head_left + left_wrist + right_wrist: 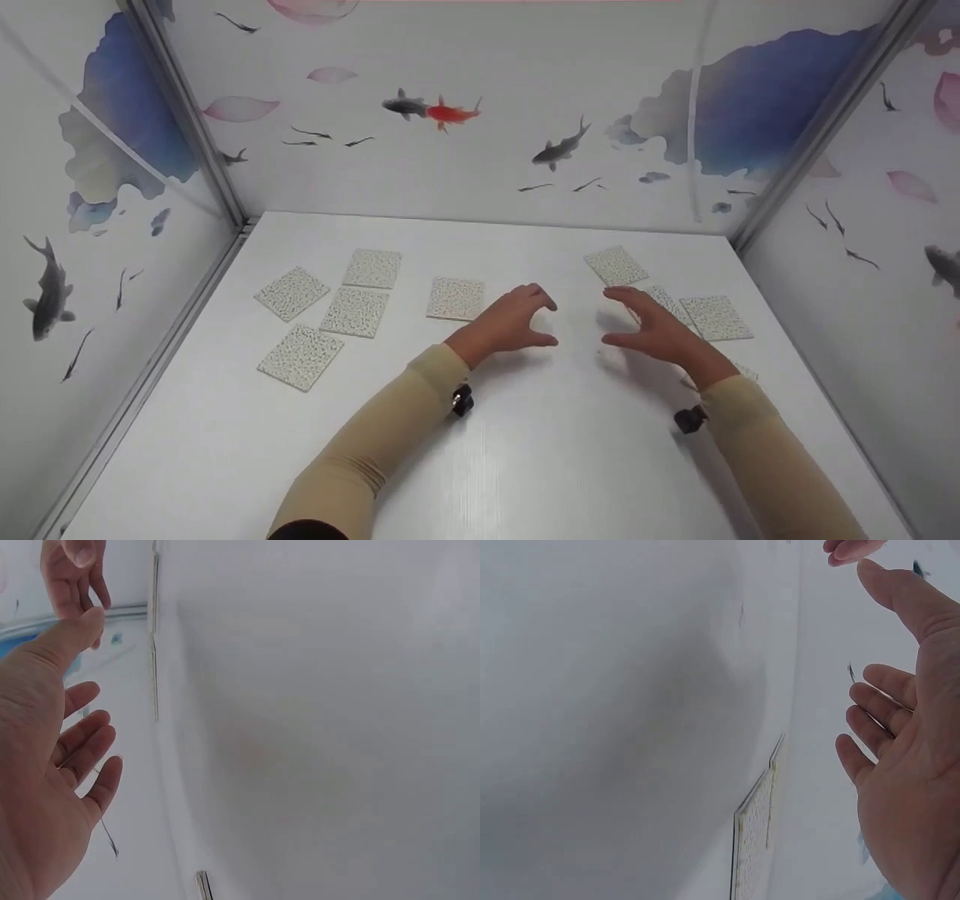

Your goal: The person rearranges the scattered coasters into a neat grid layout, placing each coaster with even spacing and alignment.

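Both hands hover above a white table, palms turned toward each other with a gap between them. My left hand (514,319) holds nothing, its fingers loosely bent and thumb apart; in the left wrist view the left hand (37,765) shows a bare palm. Nearest to it lies a flat, speckled square tile (456,298). My right hand (656,330) is likewise bare, and its palm (915,787) shows in the right wrist view. Beneath and behind it lie speckled tiles, one (664,304) partly hidden by the hand and another (742,371) mostly covered by the wrist.
Several similar tiles lie at the left, among them a front one (301,358) and a back one (373,268). On the right are a far tile (616,265) and an outer tile (716,317). Printed panels (480,180) wall the table (525,465) at the back and sides.
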The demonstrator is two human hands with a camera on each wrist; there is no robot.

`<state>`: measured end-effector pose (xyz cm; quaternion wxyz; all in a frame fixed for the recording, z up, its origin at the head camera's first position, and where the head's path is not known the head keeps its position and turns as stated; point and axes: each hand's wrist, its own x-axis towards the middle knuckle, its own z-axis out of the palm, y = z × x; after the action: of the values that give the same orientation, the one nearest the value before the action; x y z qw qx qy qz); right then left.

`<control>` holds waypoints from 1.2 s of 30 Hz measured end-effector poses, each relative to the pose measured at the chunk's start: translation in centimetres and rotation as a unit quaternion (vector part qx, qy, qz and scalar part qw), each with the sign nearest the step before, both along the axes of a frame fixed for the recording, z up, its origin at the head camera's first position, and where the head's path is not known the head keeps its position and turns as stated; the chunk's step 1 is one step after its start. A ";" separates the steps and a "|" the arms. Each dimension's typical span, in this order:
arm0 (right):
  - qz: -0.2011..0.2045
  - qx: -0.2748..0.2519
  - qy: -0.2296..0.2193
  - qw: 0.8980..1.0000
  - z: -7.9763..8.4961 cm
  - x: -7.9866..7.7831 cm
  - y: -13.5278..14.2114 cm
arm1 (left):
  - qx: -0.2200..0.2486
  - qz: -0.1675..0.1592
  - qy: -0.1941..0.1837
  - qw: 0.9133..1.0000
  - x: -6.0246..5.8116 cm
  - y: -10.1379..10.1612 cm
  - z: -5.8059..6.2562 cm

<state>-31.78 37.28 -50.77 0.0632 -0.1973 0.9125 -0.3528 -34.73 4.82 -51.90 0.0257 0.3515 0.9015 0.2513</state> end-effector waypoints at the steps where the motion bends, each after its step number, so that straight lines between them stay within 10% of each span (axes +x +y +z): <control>1: -0.004 -0.001 0.003 1.000 0.0 0.4 0.6 | 0.002 -0.009 0.000 1.000 0.0 0.5 -0.1; 36: -0.178 0.050 -0.035 0.982 -1.6 11.0 14.7 | -0.059 -0.110 -0.075 0.989 2.2 19.7 1.0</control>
<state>-20.80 51.98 -52.35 0.0409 -0.0158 0.9469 -0.3186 -32.52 24.47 -50.91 0.1413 0.4266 0.8662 0.2186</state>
